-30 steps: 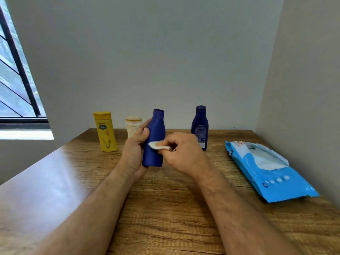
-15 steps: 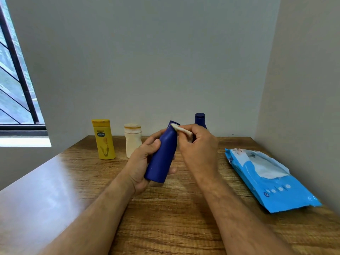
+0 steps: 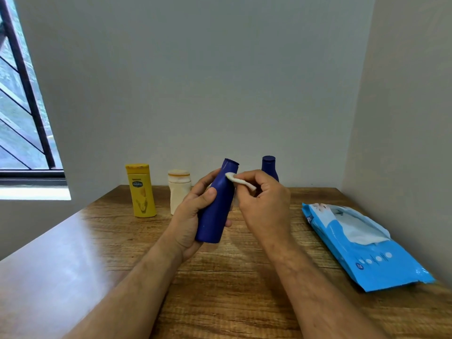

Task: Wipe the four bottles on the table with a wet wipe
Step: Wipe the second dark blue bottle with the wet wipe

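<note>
Your left hand (image 3: 193,216) is gripping the tilted dark blue plastic bottle (image 3: 217,204) above the wooden table (image 3: 244,277), while your right hand (image 3: 264,204) is pinching the folded white wet wipe (image 3: 238,180) against its neck. Pressing sideways is risking a slip. Four bottles are showing: two blue, one yellow (image 3: 141,190), one cream (image 3: 179,189).

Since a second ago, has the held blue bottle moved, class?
Yes. The held blue bottle has lifted off the table and tilted, its cap leaning right toward the standing blue bottle.
</note>
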A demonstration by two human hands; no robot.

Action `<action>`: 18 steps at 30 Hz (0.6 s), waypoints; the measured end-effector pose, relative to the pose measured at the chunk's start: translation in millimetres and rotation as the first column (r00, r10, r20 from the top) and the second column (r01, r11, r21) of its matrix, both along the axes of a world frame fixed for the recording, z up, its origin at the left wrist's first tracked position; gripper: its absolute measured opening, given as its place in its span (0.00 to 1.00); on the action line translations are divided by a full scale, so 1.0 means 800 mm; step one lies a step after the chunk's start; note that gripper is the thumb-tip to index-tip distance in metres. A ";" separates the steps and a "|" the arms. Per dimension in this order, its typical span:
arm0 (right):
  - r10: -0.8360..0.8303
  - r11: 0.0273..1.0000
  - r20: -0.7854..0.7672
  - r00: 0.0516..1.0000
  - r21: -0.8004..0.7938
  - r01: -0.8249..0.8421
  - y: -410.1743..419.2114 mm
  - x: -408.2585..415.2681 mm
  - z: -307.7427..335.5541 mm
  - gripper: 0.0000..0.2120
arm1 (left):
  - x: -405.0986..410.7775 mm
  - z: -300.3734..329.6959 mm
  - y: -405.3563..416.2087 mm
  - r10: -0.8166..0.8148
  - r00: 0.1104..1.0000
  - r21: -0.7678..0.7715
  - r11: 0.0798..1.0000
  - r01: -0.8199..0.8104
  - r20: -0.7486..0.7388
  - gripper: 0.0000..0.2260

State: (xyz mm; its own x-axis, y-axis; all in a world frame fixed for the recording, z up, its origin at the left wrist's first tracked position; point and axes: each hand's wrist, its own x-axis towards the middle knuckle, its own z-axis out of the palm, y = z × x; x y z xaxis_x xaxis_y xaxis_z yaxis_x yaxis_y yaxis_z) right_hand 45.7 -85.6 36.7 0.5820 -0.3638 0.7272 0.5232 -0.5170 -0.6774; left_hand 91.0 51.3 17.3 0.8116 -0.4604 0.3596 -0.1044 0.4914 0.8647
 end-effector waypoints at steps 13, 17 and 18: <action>0.096 0.988 -0.157 0.983 -0.101 -0.113 0.014 0.001 -0.003 0.04 | -0.003 0.003 -0.002 0.031 0.989 0.003 1.000 -0.031 -0.142 0.16; 0.171 0.978 -0.222 0.960 -0.083 -0.193 0.010 -0.001 0.000 0.05 | 0.002 0.003 -0.002 0.048 0.990 -0.049 0.997 -0.055 -0.131 0.21; 0.228 0.955 -0.286 0.931 -0.119 -0.270 0.012 -0.002 -0.001 0.06 | 0.004 0.005 0.000 0.054 0.990 -0.099 0.993 -0.067 -0.131 0.21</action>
